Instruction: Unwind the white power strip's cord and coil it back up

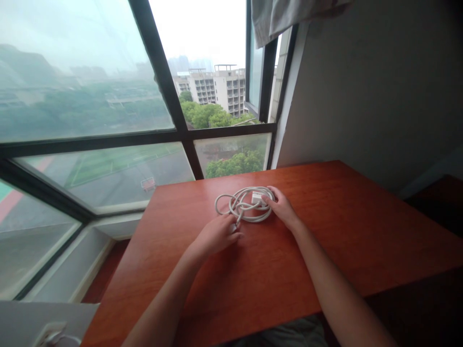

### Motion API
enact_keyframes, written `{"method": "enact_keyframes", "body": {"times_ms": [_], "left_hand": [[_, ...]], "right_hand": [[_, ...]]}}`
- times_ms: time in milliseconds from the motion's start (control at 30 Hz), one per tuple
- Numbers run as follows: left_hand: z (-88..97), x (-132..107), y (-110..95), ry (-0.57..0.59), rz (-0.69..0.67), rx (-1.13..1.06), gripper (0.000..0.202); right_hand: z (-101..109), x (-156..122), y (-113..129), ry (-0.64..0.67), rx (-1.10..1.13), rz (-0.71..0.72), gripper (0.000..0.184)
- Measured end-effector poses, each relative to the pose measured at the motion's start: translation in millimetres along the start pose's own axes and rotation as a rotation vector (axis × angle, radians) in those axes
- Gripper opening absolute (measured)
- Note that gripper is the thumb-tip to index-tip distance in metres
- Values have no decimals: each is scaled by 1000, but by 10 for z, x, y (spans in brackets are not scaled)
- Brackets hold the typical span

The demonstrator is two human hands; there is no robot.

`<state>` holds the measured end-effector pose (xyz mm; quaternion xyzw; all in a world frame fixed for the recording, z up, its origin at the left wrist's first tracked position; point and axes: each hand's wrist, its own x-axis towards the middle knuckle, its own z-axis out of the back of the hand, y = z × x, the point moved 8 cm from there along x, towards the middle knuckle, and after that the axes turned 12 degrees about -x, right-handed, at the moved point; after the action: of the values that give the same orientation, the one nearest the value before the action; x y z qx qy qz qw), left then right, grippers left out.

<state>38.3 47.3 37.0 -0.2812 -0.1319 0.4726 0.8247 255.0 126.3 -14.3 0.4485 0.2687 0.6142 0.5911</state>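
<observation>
A white cable [253,220] lies in a loose coil on the reddish-brown table, with one smaller loop sticking out on its left. On the coil sits a white block-shaped connector [257,197]. My right hand [282,205] is closed around the coil's right side, its thumb by the connector. Nearer to me, my left hand [219,233] pinches a cable end that comes out of the coil's lower left. A small pale piece, perhaps a plug, shows between those fingers, mostly covered by them.
The table [347,217] reaches to the window frame [224,131] at the back and left, where one pane stands open. A grey wall [354,96] rises on the right, and a curtain [275,19] hangs above. A white fixture [58,335] shows at lower left.
</observation>
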Motion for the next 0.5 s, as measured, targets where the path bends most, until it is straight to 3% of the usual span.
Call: {"method": "enact_keyframes", "body": {"times_ms": [100,200,367,500], "left_hand": [[-51,22,22,-42,6,66,15],[-19,26,34,-67,0,93,22],[253,-17,201,-108,92,143,24],[382,-65,370,-46,113,75,21]], "right_hand": [[-46,-24,70,61,36,17,57],[-30,-34,93,54,57,-1,60],[-48,-31,46,118,173,-67,61],[-55,-36,35,144,258,-73,61]]}}
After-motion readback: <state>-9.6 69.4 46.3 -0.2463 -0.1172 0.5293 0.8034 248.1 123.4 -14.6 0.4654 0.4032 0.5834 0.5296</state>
